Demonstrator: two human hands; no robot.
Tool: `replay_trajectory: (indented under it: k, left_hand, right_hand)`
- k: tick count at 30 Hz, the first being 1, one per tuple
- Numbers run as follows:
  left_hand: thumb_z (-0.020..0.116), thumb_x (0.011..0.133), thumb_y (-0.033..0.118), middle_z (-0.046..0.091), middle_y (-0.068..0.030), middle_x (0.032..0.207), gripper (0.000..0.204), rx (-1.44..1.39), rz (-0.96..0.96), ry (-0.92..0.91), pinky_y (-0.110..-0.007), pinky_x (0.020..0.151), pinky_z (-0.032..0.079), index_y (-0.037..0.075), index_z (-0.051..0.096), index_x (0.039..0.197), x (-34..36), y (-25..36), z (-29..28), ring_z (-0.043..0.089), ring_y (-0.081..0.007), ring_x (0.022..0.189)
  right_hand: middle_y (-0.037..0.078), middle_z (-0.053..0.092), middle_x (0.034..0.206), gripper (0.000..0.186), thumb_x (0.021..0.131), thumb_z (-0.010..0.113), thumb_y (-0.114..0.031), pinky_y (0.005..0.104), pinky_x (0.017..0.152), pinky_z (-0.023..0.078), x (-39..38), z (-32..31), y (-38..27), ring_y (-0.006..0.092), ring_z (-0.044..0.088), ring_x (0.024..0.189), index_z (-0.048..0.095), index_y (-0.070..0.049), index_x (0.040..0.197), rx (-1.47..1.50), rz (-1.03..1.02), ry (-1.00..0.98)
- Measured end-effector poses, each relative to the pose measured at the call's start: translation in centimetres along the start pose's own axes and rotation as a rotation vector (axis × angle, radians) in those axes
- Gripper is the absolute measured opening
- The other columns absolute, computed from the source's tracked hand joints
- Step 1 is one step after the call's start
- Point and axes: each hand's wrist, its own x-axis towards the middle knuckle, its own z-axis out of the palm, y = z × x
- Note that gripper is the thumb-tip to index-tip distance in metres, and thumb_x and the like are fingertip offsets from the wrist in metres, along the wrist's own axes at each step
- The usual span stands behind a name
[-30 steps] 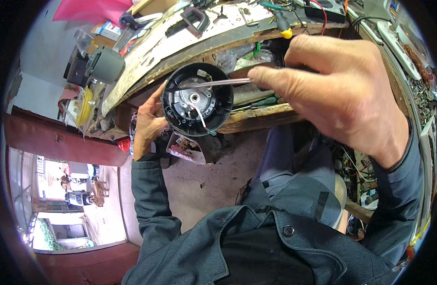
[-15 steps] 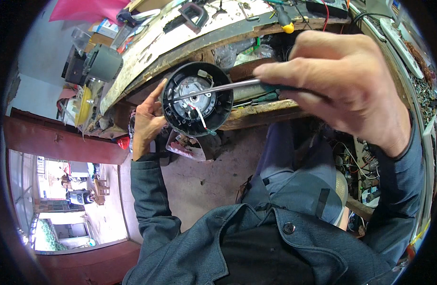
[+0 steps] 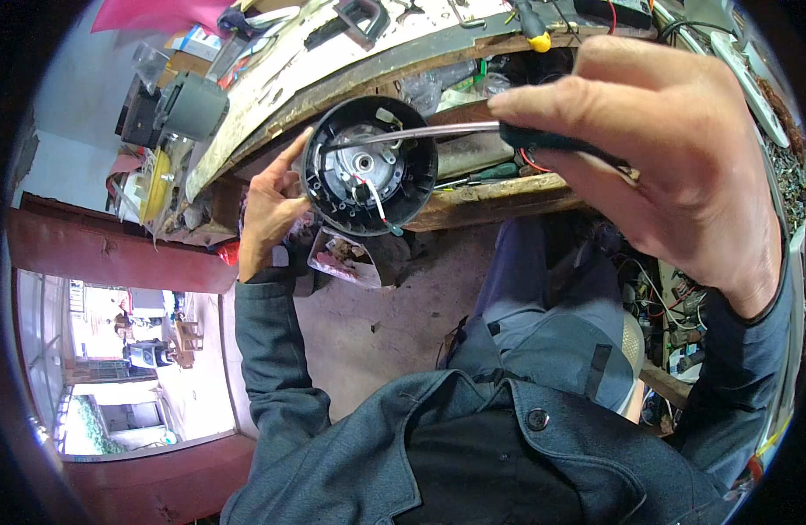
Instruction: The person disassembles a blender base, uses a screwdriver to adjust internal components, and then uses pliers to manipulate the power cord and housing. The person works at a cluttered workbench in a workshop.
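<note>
Head cam shows two hands, apart from each other, both busy. Left hand (image 3: 272, 197) has the left side of one round black housing (image 3: 420, 179), held up by the near edge of the bench (image 3: 263, 122), a bit left of centre. Its open end points up at the camera, so the long axis looks to run roughly along the line of sight; can't tell how deep it goes. One metal hub (image 3: 383, 166) sits inside. Right hand (image 3: 657, 149) is wrapped around one dark-handled screwdriver (image 3: 473, 129), shaft lying nearly left-right, tip pointing left inside the housing. Can't tell if it's seated on a screw. One yellow-ended screwdriver (image 3: 532, 26) is farther off on the bench.
</note>
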Motion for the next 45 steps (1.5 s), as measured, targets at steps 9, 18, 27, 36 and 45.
replay_trajectory:
  k: [9, 18, 27, 36, 45]
  left_hand:
    - [0.075, 0.073, -0.008, 0.054, 0.0149, 0.075, 0.089, -0.057, -0.056, -0.004, -0.015, 0.058, 0.028, 0.007, 0.048, 0.156, 0.5, -0.1, -0.3, 0.039, 0.0035, 0.062]
    - [0.072, 0.075, -0.006, 0.036, 0.016, 0.066, 0.085, 0.05, -0.055, 0.013, -0.017, 0.055, 0.023, 0.008, 0.051, 0.155, 0.4, 0.0, -0.5, 0.031, 0.0019, 0.058]
    - [0.068, 0.072, -0.006, 0.032, 0.0155, 0.064, 0.087, 0.051, -0.054, 0.007, -0.018, 0.055, 0.022, 0.012, 0.051, 0.156, -0.7, -1.0, -0.7, 0.028, 0.0011, 0.057]
    - [0.065, 0.068, 0.004, 0.031, -0.0011, 0.059, 0.086, 0.396, 0.016, 0.052, -0.027, 0.052, 0.034, 0.025, 0.057, 0.151, -0.6, 3.1, 0.8, 0.032, -0.0089, 0.053]
    - [0.066, 0.068, 0.0, 0.063, -0.0186, 0.071, 0.084, 0.771, 0.18, 0.131, -0.041, 0.065, 0.054, 0.028, 0.06, 0.147, -0.4, 6.3, 2.1, 0.066, -0.0334, 0.062]
  right_hand:
    - [0.011, 0.066, 0.082, 0.034, 0.078, 0.081, 0.0, 0.0381, 0.062, 0.049, 2.1, 0.2, -0.3, 0.0265, 0.067, 0.073, 0.075, -0.004, 0.111, 0.014, -0.034, -0.039]
    - [0.013, 0.068, 0.082, 0.031, 0.077, 0.081, -0.001, 0.0388, 0.063, 0.05, 2.9, -0.2, -0.4, 0.0291, 0.067, 0.074, 0.076, -0.004, 0.107, 0.041, -0.034, -0.067]
    - [0.014, 0.069, 0.081, 0.028, 0.076, 0.081, -0.001, 0.0396, 0.064, 0.051, 3.6, 0.2, 0.4, 0.0317, 0.068, 0.075, 0.076, -0.003, 0.104, 0.04, -0.036, -0.062]
    - [0.014, 0.069, 0.084, 0.033, 0.075, 0.081, 0.0, 0.0399, 0.067, 0.052, 3.2, -0.9, 0.8, 0.0332, 0.069, 0.078, 0.076, -0.005, 0.108, -0.065, 0.004, -0.15]
    - [0.014, 0.066, 0.086, 0.045, 0.081, 0.076, -0.004, 0.0421, 0.065, 0.054, -2.3, 1.6, 1.9, 0.0348, 0.068, 0.076, 0.071, -0.016, 0.124, 0.031, 0.256, -0.205]
